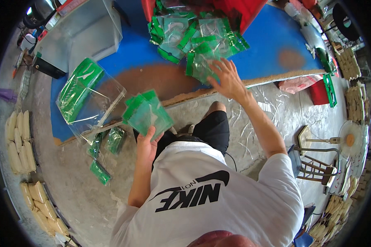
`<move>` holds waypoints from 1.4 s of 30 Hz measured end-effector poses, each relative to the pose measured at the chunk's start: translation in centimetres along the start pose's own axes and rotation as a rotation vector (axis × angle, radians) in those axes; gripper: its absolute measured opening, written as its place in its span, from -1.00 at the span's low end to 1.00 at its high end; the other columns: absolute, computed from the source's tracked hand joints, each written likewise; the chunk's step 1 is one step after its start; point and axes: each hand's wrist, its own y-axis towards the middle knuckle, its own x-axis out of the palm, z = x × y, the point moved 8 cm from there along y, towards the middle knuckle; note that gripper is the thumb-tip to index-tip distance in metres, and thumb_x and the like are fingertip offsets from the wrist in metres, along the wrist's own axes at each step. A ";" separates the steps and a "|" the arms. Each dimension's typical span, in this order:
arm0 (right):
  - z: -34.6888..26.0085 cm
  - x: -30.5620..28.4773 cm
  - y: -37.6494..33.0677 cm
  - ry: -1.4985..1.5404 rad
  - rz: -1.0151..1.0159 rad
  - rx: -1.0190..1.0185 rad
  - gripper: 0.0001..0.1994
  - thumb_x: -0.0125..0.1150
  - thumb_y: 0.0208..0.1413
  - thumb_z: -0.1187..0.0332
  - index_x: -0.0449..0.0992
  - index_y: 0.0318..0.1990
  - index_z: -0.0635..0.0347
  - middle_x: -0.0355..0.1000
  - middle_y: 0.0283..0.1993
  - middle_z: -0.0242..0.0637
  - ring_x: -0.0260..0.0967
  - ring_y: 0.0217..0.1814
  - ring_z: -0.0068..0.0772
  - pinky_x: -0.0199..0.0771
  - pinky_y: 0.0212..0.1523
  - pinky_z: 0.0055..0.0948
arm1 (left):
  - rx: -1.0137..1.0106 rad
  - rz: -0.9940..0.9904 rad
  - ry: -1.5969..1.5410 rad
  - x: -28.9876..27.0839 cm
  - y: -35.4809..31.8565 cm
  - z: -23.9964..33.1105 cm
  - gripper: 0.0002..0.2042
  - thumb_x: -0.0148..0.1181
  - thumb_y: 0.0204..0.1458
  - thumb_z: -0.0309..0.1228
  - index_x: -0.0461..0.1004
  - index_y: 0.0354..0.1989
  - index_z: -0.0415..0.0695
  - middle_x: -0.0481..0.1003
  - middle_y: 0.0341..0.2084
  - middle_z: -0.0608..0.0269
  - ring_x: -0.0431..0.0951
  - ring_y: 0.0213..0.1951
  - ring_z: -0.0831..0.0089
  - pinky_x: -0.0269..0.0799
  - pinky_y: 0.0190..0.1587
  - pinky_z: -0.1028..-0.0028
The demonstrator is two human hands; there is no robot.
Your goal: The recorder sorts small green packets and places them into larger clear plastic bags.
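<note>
My left hand [147,142] is closed on a fanned stack of flat clear packets [150,115] with green ends, held out just off the table's near edge. Over the table, my right hand [228,80] has its fingers spread, the tips touching or just above the nearest packet [201,69] of a loose pile. That pile of green-and-clear packets [208,29] spills from the mouth of a red bin [253,14]. Some packets seem to have a pale curved piece inside. Whether my right fingertips grip anything is hard to see.
A clear plastic bag [105,101] with green packets [80,86] lies at the table's left. Behind it stands a translucent box [76,41]. Several green packs [99,172] lie on the floor. The blue table [264,57] has a rough edge. A fan [350,140] and stool [317,171] stand right.
</note>
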 end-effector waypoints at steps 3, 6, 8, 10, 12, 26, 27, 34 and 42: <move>-4.3 1.0 -1.9 -0.012 -0.166 -0.112 -0.54 0.22 0.11 0.16 0.47 0.13 0.17 0.29 0.16 -0.12 0.12 0.33 0.01 -0.06 0.38 0.27 | -0.072 -0.074 -0.092 1.1 -0.4 -1.0 -0.60 0.22 0.15 -0.46 0.35 0.16 -0.14 0.48 0.06 0.24 0.54 0.05 0.32 0.57 0.04 0.35; -10.3 2.4 -2.2 0.073 -0.102 -0.255 -0.56 0.20 0.10 0.21 0.47 0.10 0.23 0.30 0.16 -0.07 0.17 0.28 0.04 0.00 0.39 0.18 | -0.141 -0.114 -0.087 0.7 0.9 -2.6 -0.58 0.24 0.14 -0.45 0.34 0.18 -0.14 0.46 0.08 0.24 0.52 0.08 0.31 0.54 0.09 0.30; -12.3 4.1 -2.8 0.340 -0.145 -0.244 -0.61 0.17 0.12 0.28 0.46 0.06 0.29 0.31 0.13 -0.02 0.21 0.24 0.07 0.12 0.35 0.06 | -0.153 -0.114 -0.097 1.9 2.2 -3.1 -0.60 0.25 0.13 -0.46 0.36 0.15 -0.12 0.48 0.06 0.24 0.52 0.07 0.34 0.54 0.08 0.29; -12.7 4.1 -2.7 0.459 -0.163 -0.266 -0.65 0.14 0.13 0.34 0.47 0.03 0.34 0.34 0.11 0.02 0.25 0.19 0.12 0.19 0.29 -0.03 | -0.161 -0.115 -0.116 2.9 2.8 -3.4 -0.62 0.26 0.12 -0.47 0.38 0.12 -0.10 0.49 0.04 0.24 0.53 0.05 0.36 0.54 0.06 0.29; -11.2 3.7 -2.3 0.534 -0.148 -0.271 -0.66 0.13 0.12 0.37 0.48 0.04 0.33 0.36 0.14 0.03 0.26 0.20 0.10 0.21 0.24 0.00 | -0.174 -0.051 -0.095 2.6 2.8 -3.4 -0.61 0.26 0.11 -0.48 0.39 0.12 -0.07 0.49 0.03 0.26 0.52 0.06 0.36 0.52 0.08 0.30; -3.5 0.7 -1.7 0.362 -0.035 0.058 -0.56 0.11 0.20 0.25 0.42 0.17 0.31 0.32 0.28 -0.01 0.14 0.42 0.02 0.00 0.43 0.02 | -0.232 -0.182 -0.163 4.0 3.9 -4.5 -0.59 0.24 0.13 -0.47 0.36 0.17 -0.08 0.46 0.06 0.28 0.45 0.13 0.36 0.40 0.15 0.30; -2.2 0.4 -1.8 0.358 -0.029 0.064 -0.56 0.11 0.20 0.25 0.42 0.17 0.31 0.32 0.28 -0.01 0.14 0.42 0.02 0.00 0.43 0.02 | -0.231 -0.187 -0.195 4.4 3.5 -4.1 -0.59 0.25 0.12 -0.48 0.36 0.16 -0.08 0.46 0.05 0.28 0.45 0.12 0.36 0.39 0.16 0.29; -8.0 3.6 -4.2 0.308 -0.218 -0.232 -0.51 0.15 0.18 0.11 0.44 0.15 0.27 0.29 0.28 -0.02 0.04 0.44 0.12 -0.06 0.41 0.13 | -0.215 -0.219 -0.206 5.2 3.8 -4.7 -0.55 0.26 0.08 -0.53 0.36 0.17 -0.09 0.46 0.07 0.28 0.43 0.17 0.32 0.33 0.26 0.22; -5.3 2.4 -4.8 0.049 -0.083 -0.056 -0.43 0.15 0.17 -0.03 0.42 0.14 0.27 0.14 0.39 0.00 0.00 0.46 0.13 -0.13 0.44 0.16 | -0.147 -0.192 -0.225 2.4 2.0 -2.6 -0.55 0.22 0.09 -0.52 0.34 0.19 -0.12 0.45 0.11 0.24 0.45 0.15 0.30 0.37 0.23 0.20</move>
